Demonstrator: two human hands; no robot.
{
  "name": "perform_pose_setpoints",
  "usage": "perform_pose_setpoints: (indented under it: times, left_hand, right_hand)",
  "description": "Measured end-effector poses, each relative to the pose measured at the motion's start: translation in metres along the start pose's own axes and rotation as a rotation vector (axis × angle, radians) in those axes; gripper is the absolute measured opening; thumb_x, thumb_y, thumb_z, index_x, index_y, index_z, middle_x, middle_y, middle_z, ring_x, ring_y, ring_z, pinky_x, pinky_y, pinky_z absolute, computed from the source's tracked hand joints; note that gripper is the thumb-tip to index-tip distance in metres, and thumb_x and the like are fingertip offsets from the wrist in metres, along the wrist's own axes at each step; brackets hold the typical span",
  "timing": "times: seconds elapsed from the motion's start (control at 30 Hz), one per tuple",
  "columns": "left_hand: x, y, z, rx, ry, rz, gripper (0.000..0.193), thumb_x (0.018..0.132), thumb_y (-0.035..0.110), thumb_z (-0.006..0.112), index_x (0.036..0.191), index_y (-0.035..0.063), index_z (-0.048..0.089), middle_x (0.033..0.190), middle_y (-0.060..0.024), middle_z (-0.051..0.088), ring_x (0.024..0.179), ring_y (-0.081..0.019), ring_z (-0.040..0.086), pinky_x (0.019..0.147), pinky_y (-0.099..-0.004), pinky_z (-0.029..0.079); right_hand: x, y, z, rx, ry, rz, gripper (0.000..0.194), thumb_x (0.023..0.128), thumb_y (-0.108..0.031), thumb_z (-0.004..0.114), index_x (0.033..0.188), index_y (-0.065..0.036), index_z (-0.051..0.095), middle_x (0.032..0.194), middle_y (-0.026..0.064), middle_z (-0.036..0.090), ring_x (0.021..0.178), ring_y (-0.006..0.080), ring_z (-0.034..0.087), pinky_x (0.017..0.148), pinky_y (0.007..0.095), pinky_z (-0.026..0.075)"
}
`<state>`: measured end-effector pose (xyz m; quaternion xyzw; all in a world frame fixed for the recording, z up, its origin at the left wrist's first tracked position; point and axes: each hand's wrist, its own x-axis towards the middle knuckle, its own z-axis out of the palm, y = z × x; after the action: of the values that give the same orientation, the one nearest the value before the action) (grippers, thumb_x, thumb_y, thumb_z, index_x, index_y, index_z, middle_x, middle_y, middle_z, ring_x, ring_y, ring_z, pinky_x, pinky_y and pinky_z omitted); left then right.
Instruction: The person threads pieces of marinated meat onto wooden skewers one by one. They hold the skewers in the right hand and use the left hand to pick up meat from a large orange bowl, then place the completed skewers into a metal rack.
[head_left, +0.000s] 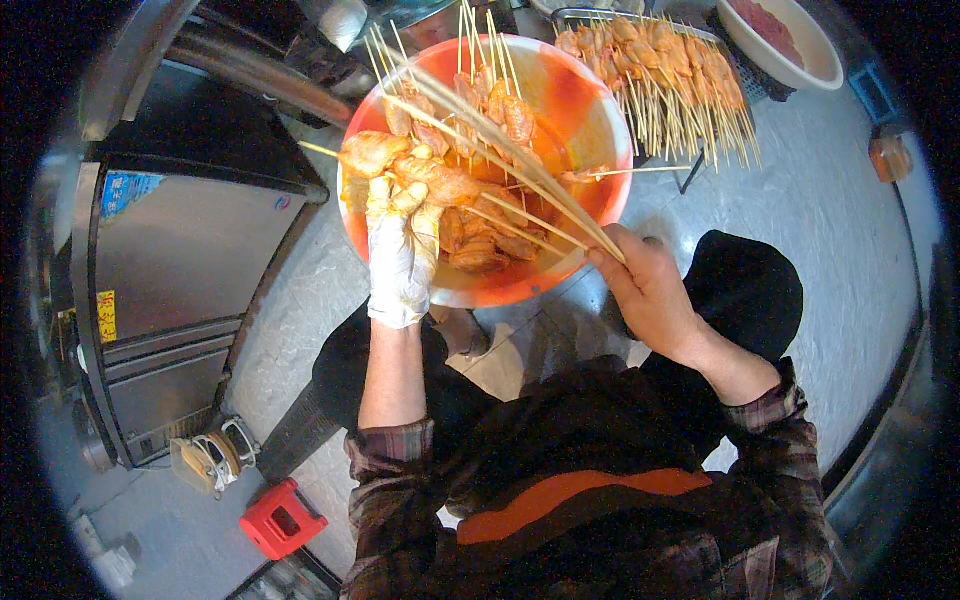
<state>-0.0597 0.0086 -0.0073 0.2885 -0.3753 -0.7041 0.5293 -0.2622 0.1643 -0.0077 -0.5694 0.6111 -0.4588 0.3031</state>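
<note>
My left hand (401, 259), in a stained white glove, grips marinated chicken wings (442, 182) threaded on a bamboo skewer whose tip sticks out to the left. My bare right hand (649, 281) is closed around a bundle of bamboo skewers (517, 161) slanting up across the basin. Two more skewers run from the wings toward its fingers. Both hands are at a red-and-white basin (621, 150) with orange marinade inside. Loose wings (480, 244) lie in it below my left hand. Skewered wings (517, 120) lean on its far side, and one skewer (649, 171) crosses the right rim.
Beyond the basin at right, a tray (592, 13) carries a heap of skewered meat (667, 60). Next to it stands a white bowl (829, 71) of raw meat. A steel refrigerator (180, 255) is at left. A red plastic stool (259, 525) and a plastic container (191, 465) are lower left.
</note>
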Motion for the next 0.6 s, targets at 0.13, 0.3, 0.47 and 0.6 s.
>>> perform_pose_setpoints:
  times: [0.13, 0.3, 0.47, 0.6]
  left_hand:
    - [0.001, -0.004, -0.006, -0.163, 0.084, -0.023, 0.044, 0.086, -0.003, 0.049, 0.129, 0.003, 0.04, 0.124, -0.0107, 0.05, 0.114, -0.0238, 0.051, 0.096, -0.0346, 0.047]
    - [0.01, -0.012, -0.017, -0.008, 0.111, 0.034, 0.048, 0.084, 0.001, 0.056, 0.129, 0.0106, 0.043, 0.123, -0.0076, 0.053, 0.112, -0.0228, 0.053, 0.097, -0.0393, 0.047]
    - [0.012, -0.016, -0.022, -0.051, 0.25, -0.021, 0.045, 0.083, -0.004, 0.057, 0.124, 0.0076, 0.045, 0.119, -0.011, 0.056, 0.106, -0.0225, 0.058, 0.092, -0.0374, 0.05]
    - [0.013, -0.011, -0.017, -0.107, 0.128, 0.082, 0.041, 0.088, -0.002, 0.054, 0.126, 0.0067, 0.045, 0.124, -0.0116, 0.054, 0.111, -0.0235, 0.055, 0.097, -0.0389, 0.046]
  right_hand:
    - [0.001, 0.0, -0.005, -0.203, -0.065, 0.006, 0.006, 0.087, -0.007, 0.051, 0.091, -0.002, 0.05, 0.075, 0.0226, 0.059, 0.07, 0.043, 0.059, 0.056, 0.0475, 0.048]
    - [-0.001, 0.0, -0.003, -0.335, -0.049, -0.07, 0.009, 0.083, -0.004, 0.051, 0.092, -0.003, 0.048, 0.072, 0.0221, 0.059, 0.066, 0.0418, 0.059, 0.054, 0.0489, 0.048]
    - [-0.006, -0.003, 0.005, -0.601, -0.038, -0.177, 0.014, 0.081, -0.002, 0.051, 0.095, -0.004, 0.049, 0.072, 0.0214, 0.059, 0.066, 0.0403, 0.06, 0.053, 0.0479, 0.049]
    - [-0.004, -0.001, 0.005, -0.433, -0.053, -0.052, 0.014, 0.084, -0.002, 0.05, 0.098, -0.003, 0.052, 0.071, 0.0223, 0.059, 0.067, 0.0394, 0.06, 0.053, 0.0456, 0.049]
